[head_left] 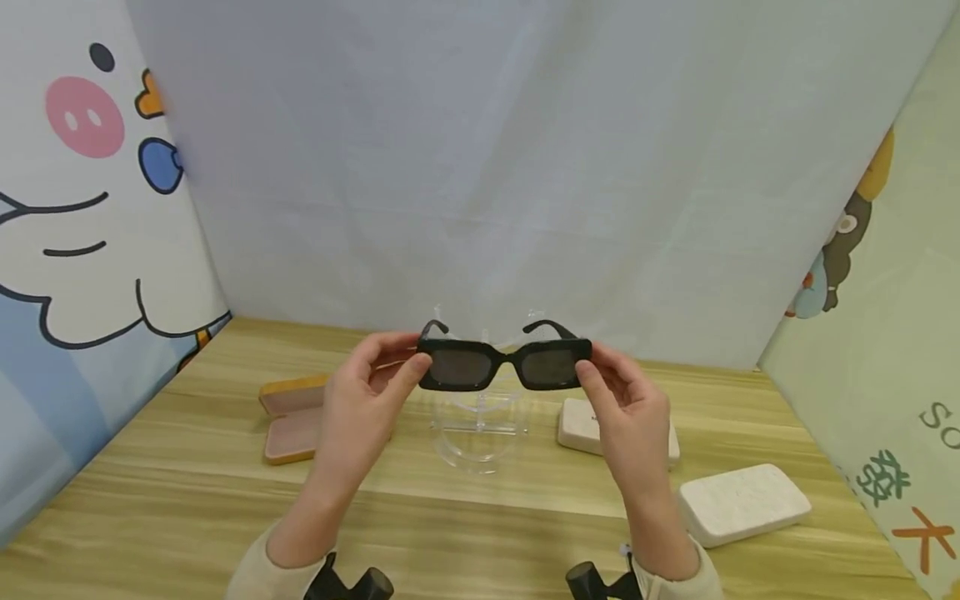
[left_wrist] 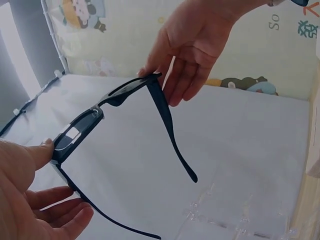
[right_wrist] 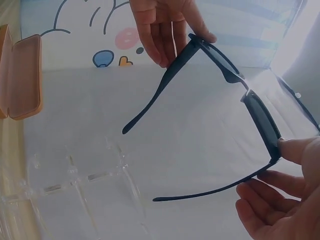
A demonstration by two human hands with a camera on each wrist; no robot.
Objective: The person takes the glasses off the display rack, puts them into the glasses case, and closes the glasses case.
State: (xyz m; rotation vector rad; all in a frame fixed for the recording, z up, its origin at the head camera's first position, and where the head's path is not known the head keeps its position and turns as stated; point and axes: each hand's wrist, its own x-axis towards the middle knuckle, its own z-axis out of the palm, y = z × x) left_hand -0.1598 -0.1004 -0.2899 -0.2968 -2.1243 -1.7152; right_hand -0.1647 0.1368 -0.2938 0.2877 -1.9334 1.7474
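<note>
Both hands hold up a pair of black sunglasses, its temples unfolded and pointing away from the person. The left hand pinches the left outer corner of the frame, thumb on the front and fingers behind by the temple. At the opposite corner, the right hand grips the same way. Just behind and below the sunglasses stands a clear plastic display stand, partly covered by them in the head view. From the right wrist view, the stand's transparent arms show below the open temples.
An open orange glasses case with a pink lining lies left, partly behind the left forearm. Two white cases lie right: one behind the right hand, another nearer the front. A white cloth hangs behind the wooden table.
</note>
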